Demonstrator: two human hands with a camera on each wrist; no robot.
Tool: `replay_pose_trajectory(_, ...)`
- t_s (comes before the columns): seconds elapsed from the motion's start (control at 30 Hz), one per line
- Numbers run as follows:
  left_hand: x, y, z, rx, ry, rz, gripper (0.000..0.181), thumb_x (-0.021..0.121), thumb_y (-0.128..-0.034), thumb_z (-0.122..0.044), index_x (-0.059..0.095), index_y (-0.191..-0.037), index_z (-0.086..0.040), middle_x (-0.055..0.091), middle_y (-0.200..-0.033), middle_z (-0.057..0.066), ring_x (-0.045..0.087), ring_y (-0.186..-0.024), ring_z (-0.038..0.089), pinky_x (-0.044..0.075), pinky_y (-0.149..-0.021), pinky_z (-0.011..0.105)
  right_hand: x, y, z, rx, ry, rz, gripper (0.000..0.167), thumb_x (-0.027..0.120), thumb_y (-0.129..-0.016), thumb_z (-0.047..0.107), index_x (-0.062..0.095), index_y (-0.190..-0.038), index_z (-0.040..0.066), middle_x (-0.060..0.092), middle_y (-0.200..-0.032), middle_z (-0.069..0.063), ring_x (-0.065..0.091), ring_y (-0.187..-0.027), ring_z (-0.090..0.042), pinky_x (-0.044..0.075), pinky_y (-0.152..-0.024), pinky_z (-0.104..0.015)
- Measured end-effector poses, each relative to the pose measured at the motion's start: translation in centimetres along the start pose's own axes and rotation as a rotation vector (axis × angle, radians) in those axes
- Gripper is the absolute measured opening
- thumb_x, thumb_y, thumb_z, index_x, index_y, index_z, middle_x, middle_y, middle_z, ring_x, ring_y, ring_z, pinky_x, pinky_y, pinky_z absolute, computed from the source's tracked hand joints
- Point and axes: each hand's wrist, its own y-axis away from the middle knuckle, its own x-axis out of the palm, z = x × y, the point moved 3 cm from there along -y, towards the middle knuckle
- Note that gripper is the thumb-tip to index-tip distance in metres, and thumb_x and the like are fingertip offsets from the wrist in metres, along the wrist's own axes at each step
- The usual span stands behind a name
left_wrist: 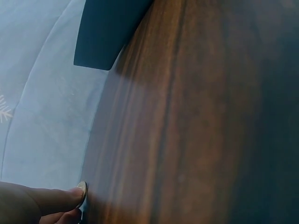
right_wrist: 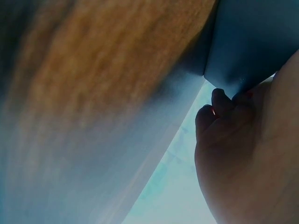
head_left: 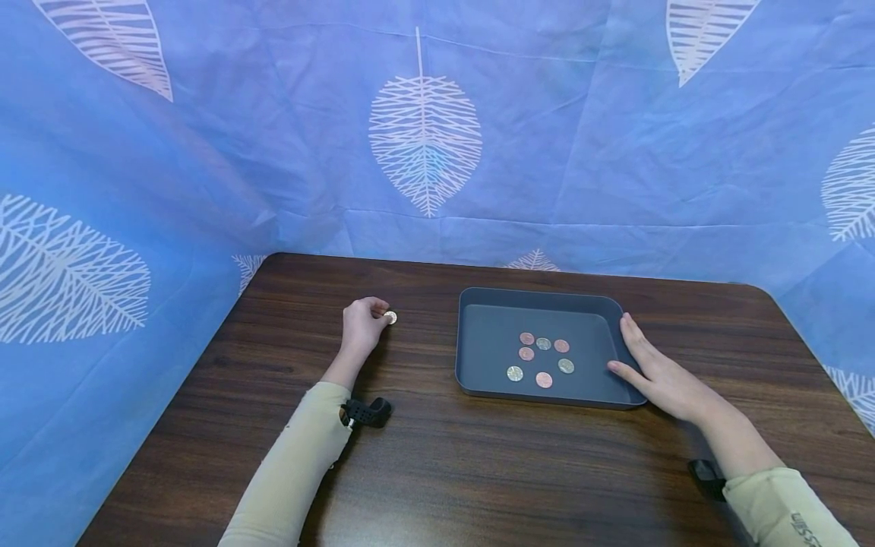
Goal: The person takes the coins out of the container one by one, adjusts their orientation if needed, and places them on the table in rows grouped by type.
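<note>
At the left of the table, my left hand (head_left: 362, 327) pinches a shiny coin (head_left: 390, 317) between thumb and fingers. The left wrist view shows that coin (left_wrist: 82, 192) on edge at the fingertips, close to the table surface. A dark grey rectangular tray (head_left: 468, 334) lies to the right of this hand, apart from it. Copper-coloured coins (head_left: 543, 380) and silvery coins (head_left: 515, 374), several in all, lie flat inside it. My right hand (head_left: 659, 377) holds the tray's right side, its thumb over the rim and its fingers along the edge.
Under everything is a dark wood-grain table (head_left: 437, 463) with rounded far corners. A blue cloth with white leaf prints (head_left: 425, 144) hangs behind it and at the sides. Black bands (head_left: 369, 412) are on both wrists, beside pale sleeves (head_left: 294, 463).
</note>
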Motion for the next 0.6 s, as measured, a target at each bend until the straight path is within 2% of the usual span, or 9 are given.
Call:
replay_pose_trajectory(0.2,0.1,0.1,0.1,-0.021,0.015,-0.006,0.017,0.073,-0.0834,-0.003,0.072,-0.099,0.003,0.070,-0.091,0.013,0.065,-0.085,0.025,0.052,-0.075,0.038,0.1,0.0,0.0,-0.004,-0.004,0.000,0.082,0.043,-0.101,0.045,-0.016,-0.151,0.018,-0.019,-0.157,-0.007,-0.001,-0.141,-0.043,0.019,-0.099,-0.070)
replay_pose_trajectory(0.33,-0.4,0.2,0.0,-0.022,0.055,-0.033,0.017,0.073,-0.0836,-0.002,0.071,-0.100,0.003,0.070,-0.092,0.014,0.065,-0.086,0.025,0.052,-0.075,0.038,0.1,0.0,0.0,-0.003,-0.010,0.003,0.082,0.044,-0.101,0.044,-0.016,-0.150,0.019,-0.020,-0.156,-0.005,-0.001,-0.141,-0.043,0.018,-0.099,-0.070)
replay_pose_trajectory(0.43,-0.9,0.1,-0.1,-0.015,0.120,-0.052,0.018,0.071,-0.0848,-0.002,0.071,-0.102,0.003,0.069,-0.093,0.014,0.065,-0.086,0.026,0.052,-0.075,0.038,0.1,0.0,0.0,-0.002,-0.012,0.003,0.082,0.044,-0.101,0.044,-0.017,-0.150,0.020,-0.021,-0.156,-0.005,-0.001,-0.141,-0.043,0.018,-0.099,-0.070)
replay_pose_trajectory(0.6,-1.8,-0.1,-1.0,-0.028,0.285,-0.044,0.020,0.070,-0.0870,-0.006,0.070,-0.106,0.002,0.068,-0.094,0.013,0.062,-0.087,0.025,0.050,-0.077,0.038,0.0,0.0,0.1,0.001,-0.010,0.010,0.083,0.044,-0.101,0.045,-0.017,-0.150,0.019,-0.021,-0.156,-0.006,-0.003,-0.142,-0.041,0.018,-0.099,-0.069)
